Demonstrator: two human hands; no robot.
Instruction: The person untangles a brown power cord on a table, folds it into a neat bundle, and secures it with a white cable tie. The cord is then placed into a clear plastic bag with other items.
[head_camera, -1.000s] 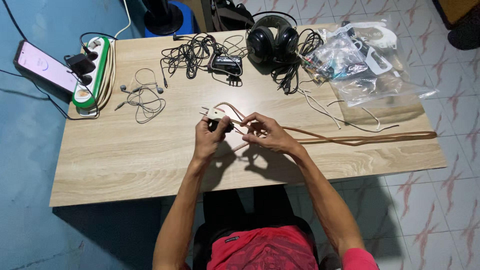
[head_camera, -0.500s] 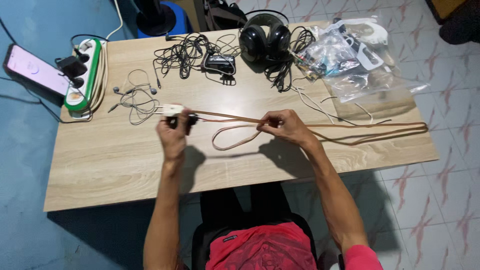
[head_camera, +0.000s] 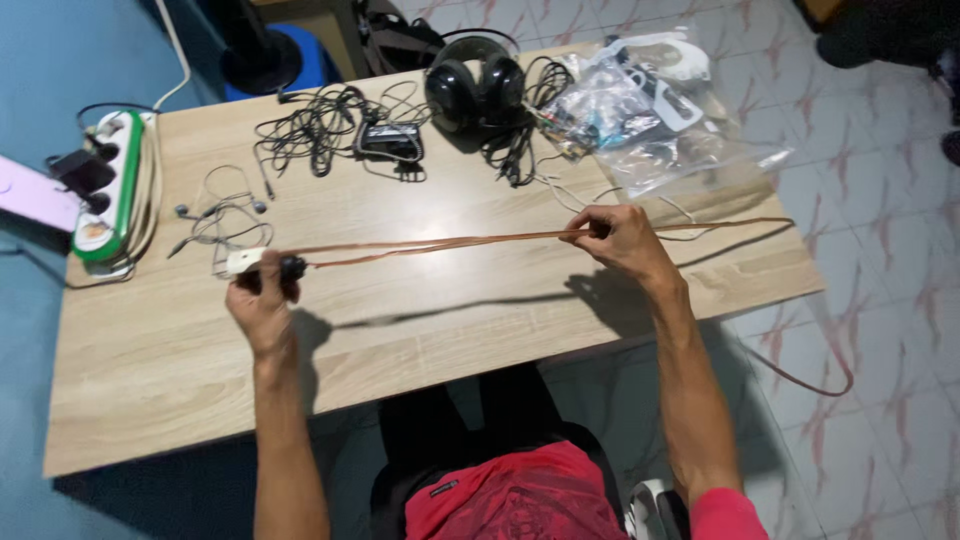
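The left hand (head_camera: 262, 300) is clamped on a white plug (head_camera: 243, 262) at the end of a brown flat cable (head_camera: 450, 241), just in front of the grey earphones (head_camera: 222, 215) lying on the worktop (head_camera: 420, 310). The right hand (head_camera: 620, 238) pinches the same cable well to the right of the earphones — the doubled strands run taut between the two hands, above the wood. Beyond the right hand the cable trails off the worktop's edge and loops down to the tiled floor (head_camera: 850, 330).
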